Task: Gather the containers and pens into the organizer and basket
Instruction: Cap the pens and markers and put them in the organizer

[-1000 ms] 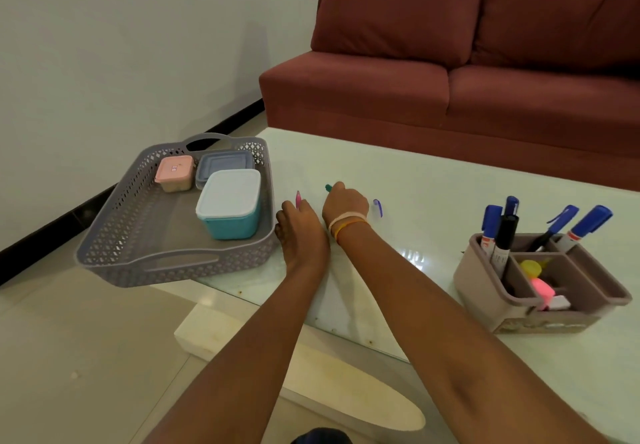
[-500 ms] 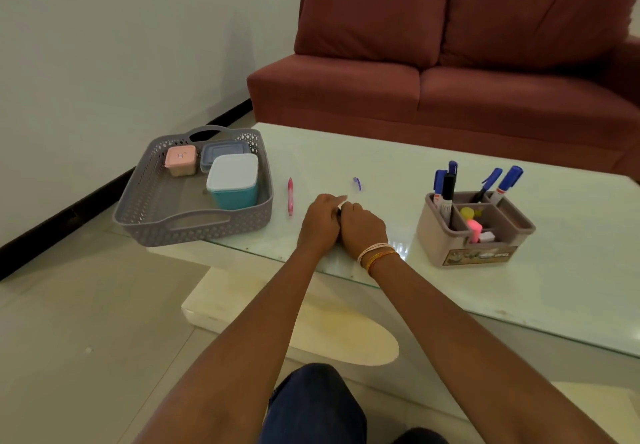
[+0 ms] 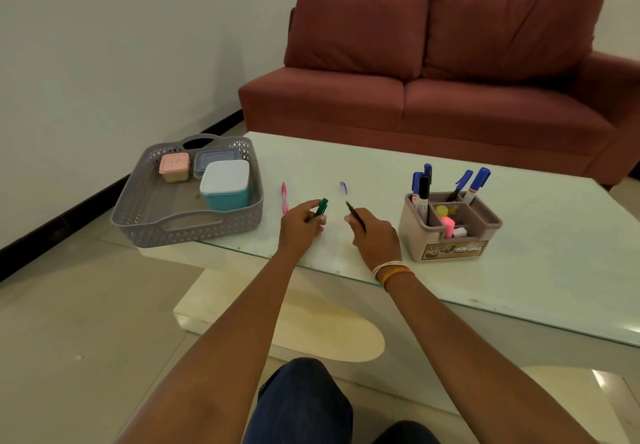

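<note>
My left hand (image 3: 300,225) grips a green pen cap (image 3: 322,207) above the glass table. A short gap to its right, my right hand (image 3: 375,237) holds the uncapped dark pen (image 3: 355,216), tip pointing up-left. A pink pen (image 3: 284,197) lies on the glass just left of my left hand. A small blue cap (image 3: 343,187) lies beyond the hands. The grey basket (image 3: 145,215) at the table's left corner holds a pink-lidded container (image 3: 175,166), a grey-blue container (image 3: 211,159) and a teal container (image 3: 225,185). The beige organizer (image 3: 446,247) on the right holds several markers.
The glass table (image 3: 519,270) has its near edge under my wrists. A dark red sofa (image 3: 433,90) stands behind it. A white wall is on the left, and my knee (image 3: 304,402) shows at the bottom.
The hands were pressed together on the pen half a second ago; now they are apart, the cap in the left and the pen body in the right. My view has pulled back.
</note>
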{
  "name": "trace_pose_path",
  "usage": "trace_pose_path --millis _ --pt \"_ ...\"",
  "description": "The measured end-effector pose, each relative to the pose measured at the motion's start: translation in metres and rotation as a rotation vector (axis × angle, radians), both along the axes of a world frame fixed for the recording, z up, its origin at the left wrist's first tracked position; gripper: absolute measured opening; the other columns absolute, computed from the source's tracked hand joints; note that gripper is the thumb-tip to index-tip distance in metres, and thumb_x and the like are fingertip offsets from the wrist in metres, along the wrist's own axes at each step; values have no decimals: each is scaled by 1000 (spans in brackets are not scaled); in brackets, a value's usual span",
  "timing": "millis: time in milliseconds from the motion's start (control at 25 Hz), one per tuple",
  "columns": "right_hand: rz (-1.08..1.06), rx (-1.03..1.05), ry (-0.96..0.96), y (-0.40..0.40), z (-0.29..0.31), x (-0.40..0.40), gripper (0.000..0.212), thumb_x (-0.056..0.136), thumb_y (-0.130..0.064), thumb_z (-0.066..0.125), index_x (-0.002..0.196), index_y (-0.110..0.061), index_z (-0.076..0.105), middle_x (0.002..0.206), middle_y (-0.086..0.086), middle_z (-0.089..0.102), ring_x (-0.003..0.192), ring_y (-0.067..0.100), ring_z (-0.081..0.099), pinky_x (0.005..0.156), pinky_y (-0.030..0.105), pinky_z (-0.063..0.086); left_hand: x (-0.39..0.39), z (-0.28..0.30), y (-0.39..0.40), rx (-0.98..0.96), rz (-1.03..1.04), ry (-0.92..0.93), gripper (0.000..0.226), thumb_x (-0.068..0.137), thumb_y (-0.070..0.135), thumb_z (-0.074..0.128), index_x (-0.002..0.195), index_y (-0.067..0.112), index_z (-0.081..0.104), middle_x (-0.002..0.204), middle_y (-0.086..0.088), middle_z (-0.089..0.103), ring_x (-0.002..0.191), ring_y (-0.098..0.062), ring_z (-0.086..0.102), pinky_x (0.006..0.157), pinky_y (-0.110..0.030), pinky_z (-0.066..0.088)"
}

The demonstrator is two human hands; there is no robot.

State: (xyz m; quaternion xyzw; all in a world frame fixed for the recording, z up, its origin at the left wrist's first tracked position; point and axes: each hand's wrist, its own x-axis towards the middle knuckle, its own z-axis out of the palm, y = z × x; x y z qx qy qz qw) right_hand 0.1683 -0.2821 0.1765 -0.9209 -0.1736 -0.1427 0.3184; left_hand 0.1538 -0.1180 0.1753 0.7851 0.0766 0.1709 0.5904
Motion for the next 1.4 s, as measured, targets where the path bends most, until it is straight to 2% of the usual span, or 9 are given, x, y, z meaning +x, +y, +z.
trace_pose_path --millis 160,480,600,760,880,1000,1200,1280,1400 --pt "-37 -145 -178 3 2 -2 37 101 -45 33 117 -24 59 77 7 69 70 30 64 56 31 46 -1 -1 1 7 -49 -3 31 93 6 56 123 8 63 88 -6 64 68 -10 61 62 -8 51" --pt "-29 -301 -183 4 -4 2 37 102 -45 28 119 -29 57 86 2 68 77 26 65 58 31 44 1 -2 6 68 -51 13 29 93 0 52 113 14 67 115 -6 64 69 -11 66 64 -9 52" --pt "-12 -386 -179 5 -5 2 37 102 -43 29 119 -29 59 90 2 67 80 25 64 60 30 43 -1 -1 8 194 -59 -16 35 90 -9 51 107 15 71 112 -7 63 84 -8 62 73 -5 48" --pt "1 -458 -200 8 -5 1 35 100 -36 33 117 -21 59 97 3 63 80 26 63 59 31 39 -5 -5 1 366 -92 -71 44 88 -13 41 111 8 71 114 -9 67 107 -19 60 88 -2 38" --pt "27 -403 -190 12 -1 -3 42 92 -28 41 130 -13 49 105 5 65 81 29 65 60 31 40 -3 0 -5 329 -128 -10 47 90 -14 39 127 7 60 124 -11 65 119 -22 57 100 -14 36" --pt "7 -299 -123 13 2 -3 46 83 -27 46 126 -10 42 84 8 67 67 31 63 54 28 38 -7 2 -13 190 -129 42 51 90 -15 40 136 6 51 123 -13 65 120 -22 57 106 -30 43" --pt "-13 -311 -127 11 -2 0 34 87 -42 40 106 -14 42 67 1 56 60 28 61 51 29 38 -9 -2 -23 208 -125 85 53 96 -8 38 146 9 36 146 -9 47 136 -22 42 114 -33 32" --pt "5 -318 -176 12 -4 -1 39 94 -54 34 107 -19 46 68 0 60 60 25 61 53 31 47 -8 -1 -20 207 -168 100 59 94 -11 36 149 11 30 152 -7 38 141 -22 34 114 -33 31" --pt "29 -316 -217 7 -1 -1 35 101 -47 27 117 -29 52 74 4 68 66 28 64 53 28 43 -10 0 -17 199 -232 113 71 90 -18 35 152 12 18 154 -5 33 144 -22 30 109 -26 34"
